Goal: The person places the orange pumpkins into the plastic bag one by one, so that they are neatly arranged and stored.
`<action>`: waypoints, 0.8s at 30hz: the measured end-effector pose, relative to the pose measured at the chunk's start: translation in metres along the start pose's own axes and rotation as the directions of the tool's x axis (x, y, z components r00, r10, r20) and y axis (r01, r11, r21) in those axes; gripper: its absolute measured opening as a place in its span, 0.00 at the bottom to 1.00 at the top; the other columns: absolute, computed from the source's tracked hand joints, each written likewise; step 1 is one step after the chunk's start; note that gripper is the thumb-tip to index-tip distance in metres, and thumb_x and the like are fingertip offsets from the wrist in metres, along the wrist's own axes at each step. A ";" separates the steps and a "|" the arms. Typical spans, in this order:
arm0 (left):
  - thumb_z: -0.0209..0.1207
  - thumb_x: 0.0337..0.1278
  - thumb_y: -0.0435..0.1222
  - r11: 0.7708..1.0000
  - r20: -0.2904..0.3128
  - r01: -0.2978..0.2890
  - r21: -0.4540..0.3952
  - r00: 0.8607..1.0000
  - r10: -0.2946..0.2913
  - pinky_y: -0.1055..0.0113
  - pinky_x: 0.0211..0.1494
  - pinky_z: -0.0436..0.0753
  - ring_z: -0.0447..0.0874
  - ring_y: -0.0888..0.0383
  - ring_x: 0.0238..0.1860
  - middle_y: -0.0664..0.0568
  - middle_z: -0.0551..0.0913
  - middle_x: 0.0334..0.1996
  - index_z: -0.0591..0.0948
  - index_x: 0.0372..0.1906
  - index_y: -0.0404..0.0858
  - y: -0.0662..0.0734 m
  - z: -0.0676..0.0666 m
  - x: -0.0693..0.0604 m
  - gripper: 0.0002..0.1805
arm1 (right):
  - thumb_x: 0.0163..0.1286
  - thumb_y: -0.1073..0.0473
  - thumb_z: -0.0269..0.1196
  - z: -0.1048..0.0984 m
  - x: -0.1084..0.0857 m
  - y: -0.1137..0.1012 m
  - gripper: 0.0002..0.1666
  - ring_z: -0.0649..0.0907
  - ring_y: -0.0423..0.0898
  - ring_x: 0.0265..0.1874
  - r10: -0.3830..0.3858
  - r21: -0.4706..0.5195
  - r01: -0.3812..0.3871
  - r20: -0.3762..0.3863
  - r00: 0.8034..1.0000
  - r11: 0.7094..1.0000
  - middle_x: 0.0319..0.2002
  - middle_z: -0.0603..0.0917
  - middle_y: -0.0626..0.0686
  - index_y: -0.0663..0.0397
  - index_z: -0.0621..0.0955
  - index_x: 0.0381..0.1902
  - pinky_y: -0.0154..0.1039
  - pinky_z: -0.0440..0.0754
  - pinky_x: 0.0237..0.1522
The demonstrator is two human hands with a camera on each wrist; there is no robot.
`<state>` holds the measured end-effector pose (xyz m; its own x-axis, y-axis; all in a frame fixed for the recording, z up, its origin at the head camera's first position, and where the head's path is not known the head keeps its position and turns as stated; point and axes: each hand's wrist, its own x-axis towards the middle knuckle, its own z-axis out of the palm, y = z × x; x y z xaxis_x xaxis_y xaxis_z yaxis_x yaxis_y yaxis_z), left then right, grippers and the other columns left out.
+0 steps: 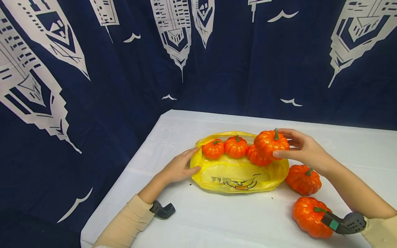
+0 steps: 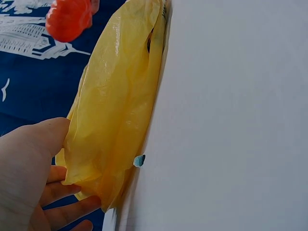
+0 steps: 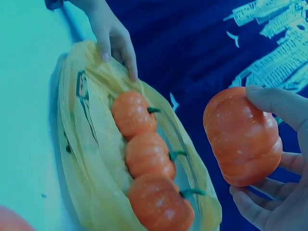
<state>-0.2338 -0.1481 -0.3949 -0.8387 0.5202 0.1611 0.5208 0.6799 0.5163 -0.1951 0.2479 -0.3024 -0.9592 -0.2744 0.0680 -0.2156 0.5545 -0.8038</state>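
An orange toy pumpkin [image 1: 267, 144] with a green stem is gripped between the thumb and fingers of my right hand [image 1: 305, 151], above the right end of an open yellow plastic bag [image 1: 217, 174]. Inside the bag three similar pumpkins stand in a row: a left one [image 1: 212, 150], a middle one [image 1: 235, 147] and a right one [image 3: 161, 202], partly covered in the head view by the held pumpkin. At the bag's left end, my left hand [image 1: 178, 167] touches the plastic with thumb and fingers spread apart, as the left wrist view also shows.
Two more pumpkins lie right of the bag on the white-covered table [image 1: 149, 144]: one beside it [image 1: 303, 179], one nearer [image 1: 310, 217], under the right wrist's camera [image 1: 347, 223]. A dark blue cloth [image 1: 235, 79] with white building prints hangs behind.
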 end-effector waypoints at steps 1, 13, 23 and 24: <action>0.60 0.61 0.47 1.000 0.000 0.000 0.001 1.000 0.000 0.52 0.72 0.62 0.61 0.46 0.71 0.41 0.64 0.71 0.61 0.73 0.34 0.000 0.000 0.000 0.40 | 0.66 0.53 0.66 0.002 0.000 -0.002 0.43 0.72 0.64 0.60 -0.001 0.007 0.001 0.003 1.000 1.000 0.66 0.68 0.65 0.59 0.60 0.73 0.27 0.79 0.43; 0.60 0.61 0.47 1.000 -0.002 -0.005 -0.002 1.000 0.005 0.52 0.72 0.62 0.61 0.46 0.71 0.42 0.64 0.71 0.61 0.73 0.33 -0.001 0.000 0.000 0.40 | 0.64 0.53 0.68 0.024 0.005 -0.019 0.43 0.74 0.62 0.59 -0.009 0.065 0.007 0.038 0.999 0.998 0.64 0.71 0.63 0.59 0.63 0.71 0.29 0.78 0.48; 0.61 0.61 0.47 1.000 -0.007 -0.007 0.000 1.000 0.007 0.53 0.72 0.62 0.61 0.46 0.71 0.42 0.64 0.71 0.61 0.73 0.34 -0.001 0.000 0.000 0.41 | 0.62 0.54 0.70 0.048 0.017 -0.028 0.44 0.75 0.60 0.59 -0.018 0.153 0.005 0.084 0.996 0.988 0.63 0.72 0.64 0.59 0.64 0.72 0.31 0.79 0.50; 0.61 0.60 0.47 1.000 -0.009 -0.010 0.000 1.000 0.010 0.53 0.72 0.62 0.62 0.46 0.71 0.42 0.64 0.71 0.61 0.73 0.34 -0.001 0.000 0.000 0.41 | 0.62 0.54 0.70 0.050 0.018 -0.029 0.45 0.75 0.59 0.58 -0.020 0.159 0.006 0.087 0.996 0.987 0.63 0.72 0.64 0.60 0.64 0.72 0.31 0.79 0.50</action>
<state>-0.2342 -0.1490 -0.3952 -0.8348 0.5224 0.1736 0.5292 0.6748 0.5143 -0.1969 0.1875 -0.3072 -0.9349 -0.3533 0.0325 -0.1897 0.4205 -0.8872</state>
